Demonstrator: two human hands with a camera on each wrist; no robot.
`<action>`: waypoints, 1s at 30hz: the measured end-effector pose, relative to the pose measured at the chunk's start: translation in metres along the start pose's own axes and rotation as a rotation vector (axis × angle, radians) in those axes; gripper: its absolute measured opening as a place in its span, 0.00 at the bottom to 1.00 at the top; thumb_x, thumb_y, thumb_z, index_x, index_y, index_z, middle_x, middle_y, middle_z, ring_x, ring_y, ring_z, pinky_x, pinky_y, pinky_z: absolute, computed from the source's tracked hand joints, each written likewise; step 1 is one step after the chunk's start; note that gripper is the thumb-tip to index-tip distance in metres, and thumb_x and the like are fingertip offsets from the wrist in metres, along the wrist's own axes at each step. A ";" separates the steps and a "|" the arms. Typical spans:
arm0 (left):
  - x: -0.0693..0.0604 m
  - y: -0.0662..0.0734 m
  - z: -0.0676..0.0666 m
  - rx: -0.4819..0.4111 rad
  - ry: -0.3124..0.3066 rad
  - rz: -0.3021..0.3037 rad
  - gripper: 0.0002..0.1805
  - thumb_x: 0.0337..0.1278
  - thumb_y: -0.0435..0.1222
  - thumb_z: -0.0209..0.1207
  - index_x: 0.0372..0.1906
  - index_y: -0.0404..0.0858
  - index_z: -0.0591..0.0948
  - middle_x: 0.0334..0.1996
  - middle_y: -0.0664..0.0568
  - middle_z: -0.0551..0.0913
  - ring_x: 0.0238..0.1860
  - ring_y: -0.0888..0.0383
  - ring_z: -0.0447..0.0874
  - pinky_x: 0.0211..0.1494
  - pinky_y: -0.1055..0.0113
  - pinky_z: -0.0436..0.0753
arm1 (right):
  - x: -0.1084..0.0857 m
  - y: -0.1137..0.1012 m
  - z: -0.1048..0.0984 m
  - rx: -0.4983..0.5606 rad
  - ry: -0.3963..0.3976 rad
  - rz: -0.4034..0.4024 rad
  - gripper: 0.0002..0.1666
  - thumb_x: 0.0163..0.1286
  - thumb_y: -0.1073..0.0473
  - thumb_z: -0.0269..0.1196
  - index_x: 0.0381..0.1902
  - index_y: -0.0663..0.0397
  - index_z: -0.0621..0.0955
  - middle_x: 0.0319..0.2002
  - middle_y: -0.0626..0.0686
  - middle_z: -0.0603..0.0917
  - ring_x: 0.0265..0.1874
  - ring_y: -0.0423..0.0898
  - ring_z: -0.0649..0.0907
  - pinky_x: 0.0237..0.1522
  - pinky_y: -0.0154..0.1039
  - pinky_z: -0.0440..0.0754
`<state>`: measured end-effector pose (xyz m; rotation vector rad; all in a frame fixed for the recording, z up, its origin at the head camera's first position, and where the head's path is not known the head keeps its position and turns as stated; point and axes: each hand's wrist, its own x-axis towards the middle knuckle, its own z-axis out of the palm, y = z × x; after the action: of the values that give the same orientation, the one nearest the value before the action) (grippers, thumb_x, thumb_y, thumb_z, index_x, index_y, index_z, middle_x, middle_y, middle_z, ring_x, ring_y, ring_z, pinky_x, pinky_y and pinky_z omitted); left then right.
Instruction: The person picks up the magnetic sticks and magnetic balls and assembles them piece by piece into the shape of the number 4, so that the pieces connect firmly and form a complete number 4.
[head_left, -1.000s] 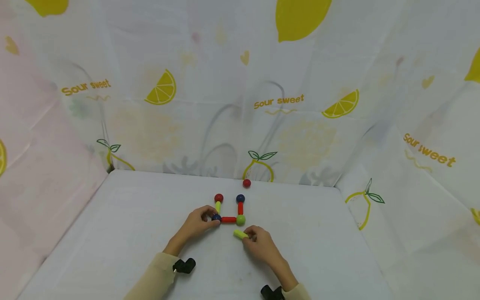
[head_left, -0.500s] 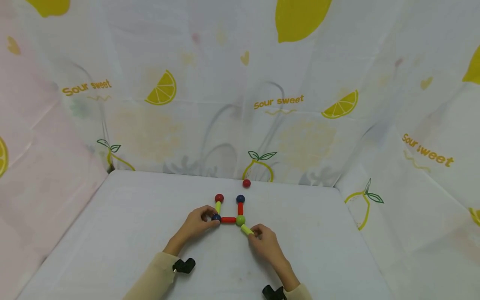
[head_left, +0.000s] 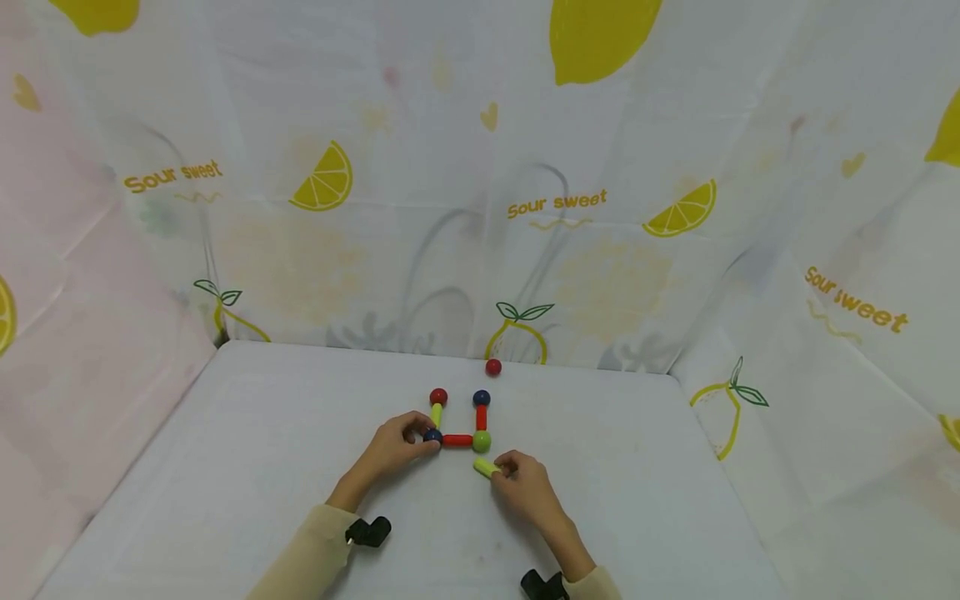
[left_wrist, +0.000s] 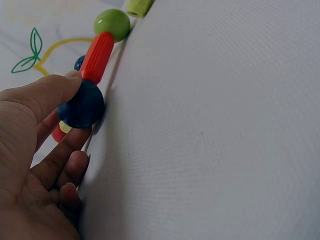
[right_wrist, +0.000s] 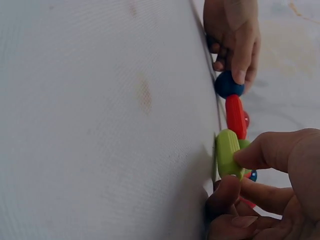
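On the white table lies a U of magnetic balls and sticks. My left hand (head_left: 396, 443) pinches its near-left blue ball (left_wrist: 82, 105) between thumb and fingers. A red stick (head_left: 457, 440) joins that ball to a green ball (head_left: 482, 442). From the green ball another red stick (head_left: 482, 417) runs back to a second blue ball (head_left: 482, 398). A yellow-green stick (head_left: 437, 414) links the held ball to a red ball (head_left: 438, 397). My right hand (head_left: 525, 487) pinches a loose yellow-green stick (right_wrist: 228, 154) by one end, just in front of the green ball and apart from it.
A single red ball (head_left: 492, 367) lies near the table's back edge. A lemon-print cloth (head_left: 450, 267) hangs behind and along both sides of the white table (head_left: 247, 467). Each wrist wears a small black camera (head_left: 369, 532).
My right hand moved the yellow-green stick right and up to the green ball, then drew it back left and nearer to me. My left hand stayed on the blue ball.
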<state>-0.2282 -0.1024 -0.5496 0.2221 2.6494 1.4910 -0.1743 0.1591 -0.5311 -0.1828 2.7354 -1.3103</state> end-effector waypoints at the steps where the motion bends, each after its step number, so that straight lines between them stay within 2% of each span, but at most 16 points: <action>1: 0.000 0.000 0.000 -0.001 0.000 -0.001 0.14 0.56 0.39 0.74 0.46 0.43 0.85 0.37 0.56 0.84 0.37 0.58 0.72 0.40 0.66 0.72 | 0.000 0.000 0.000 -0.009 -0.006 -0.006 0.13 0.62 0.64 0.63 0.43 0.64 0.86 0.31 0.48 0.81 0.24 0.37 0.71 0.27 0.31 0.70; 8: 0.001 -0.001 0.000 -0.005 0.001 0.007 0.14 0.56 0.39 0.74 0.46 0.43 0.85 0.37 0.56 0.84 0.36 0.58 0.72 0.38 0.67 0.72 | -0.002 0.002 -0.001 -0.040 -0.011 -0.011 0.13 0.60 0.64 0.63 0.41 0.65 0.86 0.29 0.49 0.82 0.27 0.40 0.74 0.29 0.32 0.73; 17: 0.000 -0.002 -0.001 -0.007 0.000 0.023 0.15 0.56 0.38 0.74 0.46 0.41 0.85 0.37 0.54 0.85 0.36 0.58 0.72 0.38 0.68 0.71 | -0.004 0.003 -0.002 0.005 0.051 0.059 0.15 0.64 0.61 0.61 0.44 0.66 0.84 0.32 0.51 0.82 0.28 0.42 0.76 0.29 0.33 0.74; 24: -0.001 -0.002 -0.001 -0.003 0.002 0.037 0.14 0.56 0.38 0.74 0.46 0.42 0.85 0.37 0.55 0.85 0.35 0.58 0.72 0.38 0.68 0.72 | -0.003 0.001 0.001 0.050 0.081 0.058 0.14 0.64 0.61 0.62 0.43 0.67 0.84 0.31 0.52 0.84 0.28 0.41 0.77 0.29 0.33 0.75; 30: 0.000 -0.003 0.000 -0.006 0.002 0.019 0.14 0.56 0.39 0.74 0.46 0.43 0.85 0.37 0.56 0.84 0.36 0.58 0.72 0.39 0.67 0.72 | -0.001 0.002 0.004 0.055 0.047 0.030 0.14 0.65 0.61 0.66 0.43 0.66 0.85 0.31 0.52 0.85 0.29 0.41 0.79 0.30 0.33 0.77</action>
<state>-0.2287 -0.1036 -0.5519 0.2462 2.6507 1.5057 -0.1726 0.1573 -0.5350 -0.1077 2.7252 -1.3981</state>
